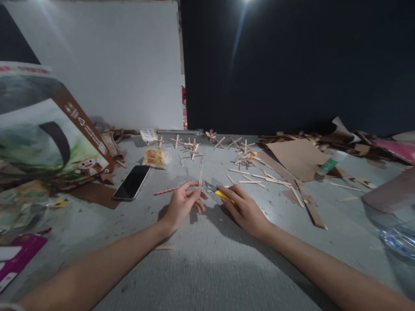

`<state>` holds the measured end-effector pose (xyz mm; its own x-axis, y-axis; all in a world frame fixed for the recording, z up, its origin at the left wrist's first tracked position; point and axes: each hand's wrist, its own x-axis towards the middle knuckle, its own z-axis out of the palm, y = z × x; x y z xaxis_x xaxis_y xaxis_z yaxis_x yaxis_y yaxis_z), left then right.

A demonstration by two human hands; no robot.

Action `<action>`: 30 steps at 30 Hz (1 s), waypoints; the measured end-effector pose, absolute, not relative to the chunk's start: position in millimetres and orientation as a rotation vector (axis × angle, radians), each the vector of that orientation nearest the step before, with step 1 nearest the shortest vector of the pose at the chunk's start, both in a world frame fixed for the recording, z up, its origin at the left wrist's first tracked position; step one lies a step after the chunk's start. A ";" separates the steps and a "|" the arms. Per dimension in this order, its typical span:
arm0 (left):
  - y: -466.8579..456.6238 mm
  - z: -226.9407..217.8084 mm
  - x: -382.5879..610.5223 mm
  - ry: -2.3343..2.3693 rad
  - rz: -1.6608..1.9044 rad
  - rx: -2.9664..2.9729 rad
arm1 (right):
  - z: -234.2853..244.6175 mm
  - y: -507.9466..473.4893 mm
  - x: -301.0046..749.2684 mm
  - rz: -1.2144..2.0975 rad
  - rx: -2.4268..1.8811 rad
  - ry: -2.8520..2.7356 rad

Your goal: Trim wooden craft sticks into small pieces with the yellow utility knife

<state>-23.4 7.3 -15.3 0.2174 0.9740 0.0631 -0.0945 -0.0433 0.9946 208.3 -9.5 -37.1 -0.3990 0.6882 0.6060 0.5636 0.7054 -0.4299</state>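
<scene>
Pinched upright in my left hand [184, 203] is a short wooden craft stick [200, 178]. My right hand [247, 208] is closed around a yellow utility knife [224, 196]. Its blade [211, 187] is out and points left at the stick, with a small gap between them. A red-and-white striped straw or pencil [166, 190] lies just left of my left hand. Beyond the hands, loose craft sticks [249, 182] are scattered on the grey table [194, 276]. Several sticks joined into crosses and star shapes [177, 141] stand along the back.
A phone [132, 183] and a wrapped snack [156, 158] lie to the left, near a large printed bag [48, 129]. On the right are cardboard pieces [293, 157], a green-and-white tube [331, 163] and a clear plastic bottle [398, 238]. Panels [103, 65] rise behind the table.
</scene>
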 end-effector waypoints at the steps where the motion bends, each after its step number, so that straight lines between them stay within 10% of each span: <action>1: 7.4 -15.0 -23.1 0.956 1.124 1.277 | -37.3 -9.7 208.1 0.201 -0.947 -2.108; 30: 12.3 -18.0 -21.6 0.953 1.092 1.307 | -34.9 -12.4 209.0 0.279 -0.974 -2.122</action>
